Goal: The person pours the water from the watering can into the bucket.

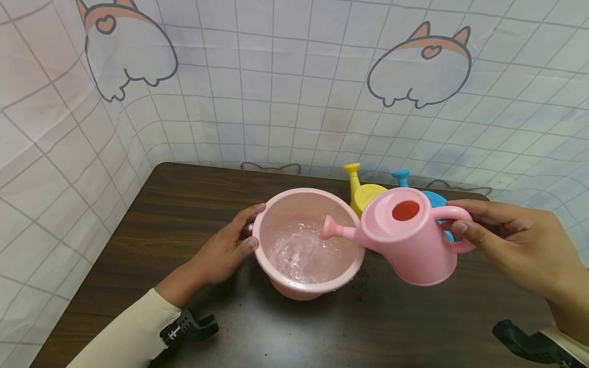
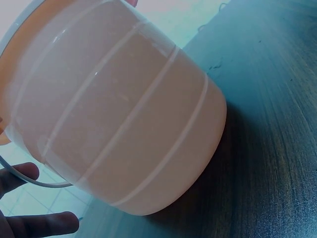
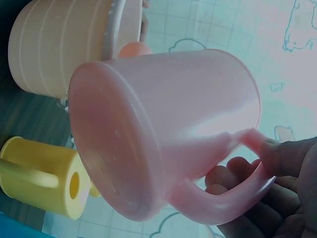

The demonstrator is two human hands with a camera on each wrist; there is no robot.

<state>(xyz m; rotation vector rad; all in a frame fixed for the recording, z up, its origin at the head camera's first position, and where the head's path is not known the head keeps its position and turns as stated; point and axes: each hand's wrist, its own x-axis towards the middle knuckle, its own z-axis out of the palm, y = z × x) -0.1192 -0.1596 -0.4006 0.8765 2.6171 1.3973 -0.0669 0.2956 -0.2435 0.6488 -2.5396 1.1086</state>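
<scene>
A pink bucket (image 1: 303,284) with water (image 1: 306,250) in it stands on the table; the water's surface is rippled and bubbly. My left hand (image 1: 225,243) holds the bucket's left rim with thumb and forefinger; other fingers stretch out beside its thin handle (image 2: 47,184) in the left wrist view. With my right hand (image 1: 515,240) I grip the handle of a pink watering can (image 1: 414,255), held off the table. Its spout leans over the bucket's right rim, with the sprinkler head above the water. In the right wrist view, droplets dot the can's base.
Behind the pink can stand a yellow watering can (image 1: 370,193) and a blue watering can (image 1: 434,198), partly hidden. Water drops lie on the dark wooden table (image 1: 207,186) right of the bucket. A patterned cloth (image 1: 285,102) hangs behind the table's back edge.
</scene>
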